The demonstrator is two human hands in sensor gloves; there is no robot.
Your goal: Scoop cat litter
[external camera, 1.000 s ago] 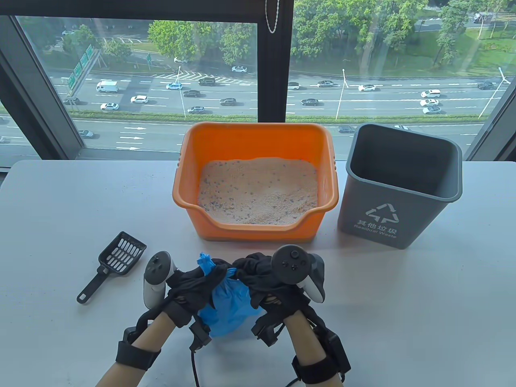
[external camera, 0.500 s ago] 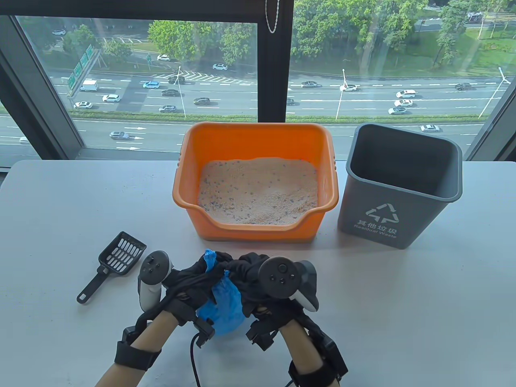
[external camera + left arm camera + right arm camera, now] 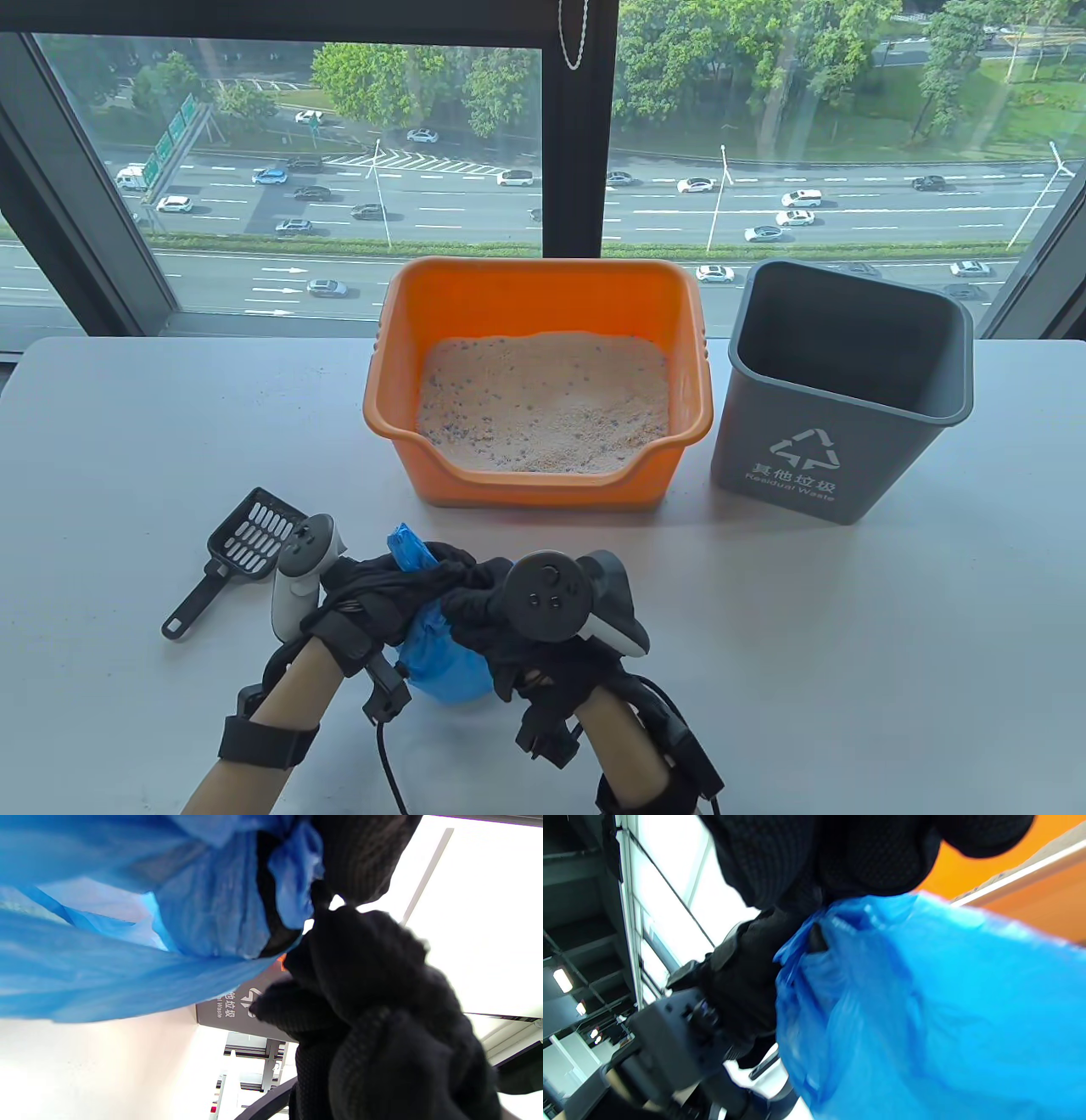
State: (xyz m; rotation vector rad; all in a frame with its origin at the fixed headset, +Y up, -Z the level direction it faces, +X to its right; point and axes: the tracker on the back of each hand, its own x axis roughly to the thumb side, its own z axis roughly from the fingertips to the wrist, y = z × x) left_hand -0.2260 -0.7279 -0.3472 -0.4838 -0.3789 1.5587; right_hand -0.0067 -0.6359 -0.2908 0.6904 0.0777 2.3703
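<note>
1. Nearest the table's (image 3: 848, 679) front edge, the left hand (image 3: 382, 594) and the right hand (image 3: 492, 615) meet over a blue plastic bag (image 3: 441, 658). Both grip its gathered top, gloved fingers curled tight into the plastic; the wrist views show the same clench on the bag (image 3: 106, 942) (image 3: 925, 1005). The bag bulges below the hands, and a twisted tail of it sticks up and away between them.
2. Just left of the left hand lies the black litter scoop (image 3: 233, 564), flat on the table and held by no hand. Its long axis runs diagonally: the handle points toward the near left, the slotted head toward the far right, at the litter box.
3. Farther back, at the middle of the table, sits the orange litter box (image 3: 407, 340), holding pale cat litter (image 3: 543, 403) with dark specks, its low lip facing the hands.
4. Just right of it stands a grey waste bin (image 3: 840, 441), upright, mouth open.
5. Beyond the table, a window (image 3: 339, 170) overlooks a road with cars.
</note>
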